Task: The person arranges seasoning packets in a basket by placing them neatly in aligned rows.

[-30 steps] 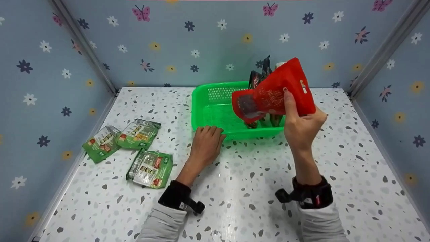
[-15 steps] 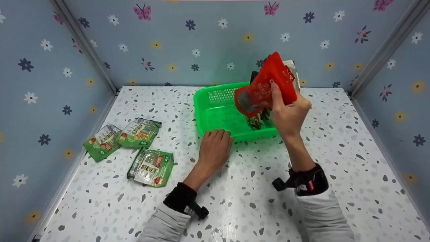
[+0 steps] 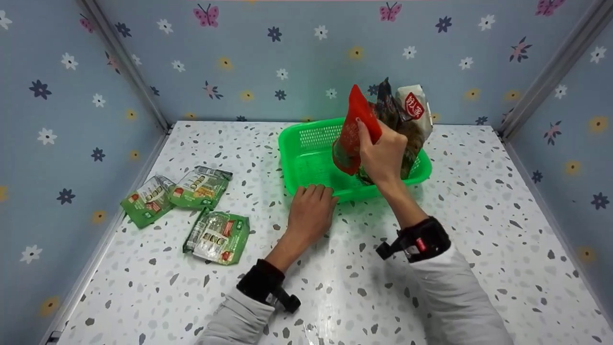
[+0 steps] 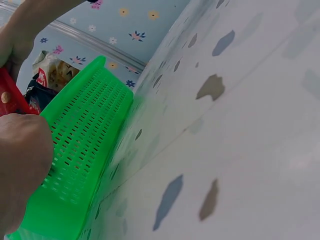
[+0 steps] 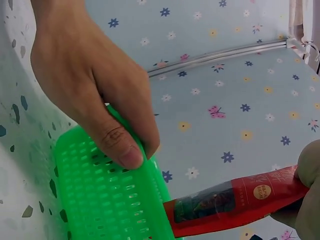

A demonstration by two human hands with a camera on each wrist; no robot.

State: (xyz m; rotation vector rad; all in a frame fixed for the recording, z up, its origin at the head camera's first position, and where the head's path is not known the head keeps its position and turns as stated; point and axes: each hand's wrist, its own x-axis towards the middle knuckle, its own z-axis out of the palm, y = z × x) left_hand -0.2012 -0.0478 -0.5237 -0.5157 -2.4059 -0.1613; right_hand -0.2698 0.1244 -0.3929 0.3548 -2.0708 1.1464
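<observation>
My right hand (image 3: 384,154) pinches the upper part of a red pouch (image 3: 352,136) and holds it upright, its lower end down inside the green plastic basket (image 3: 299,187). In the right wrist view the pouch (image 5: 220,207) shows a dark see-through window near the bottom. My left hand (image 3: 311,213) grips the basket's near rim, fingers over the edge and thumb on the outer wall, as the right wrist view shows. Behind the pouch, a dark packet (image 3: 387,103) and a white-and-brown packet (image 3: 415,108) with a red label stand in the basket's right half.
Several green snack packets lie at left on the speckled white table (image 3: 335,287): one nearer packet (image 3: 218,238), and two overlapping ones, a left packet (image 3: 147,200) and a right packet (image 3: 200,187). Flower-patterned wall panels (image 3: 287,57) enclose the back and both sides.
My right hand has moved left and lowered the red pouch into the basket, turning it more upright. The left hand and basket have shifted slightly right.
</observation>
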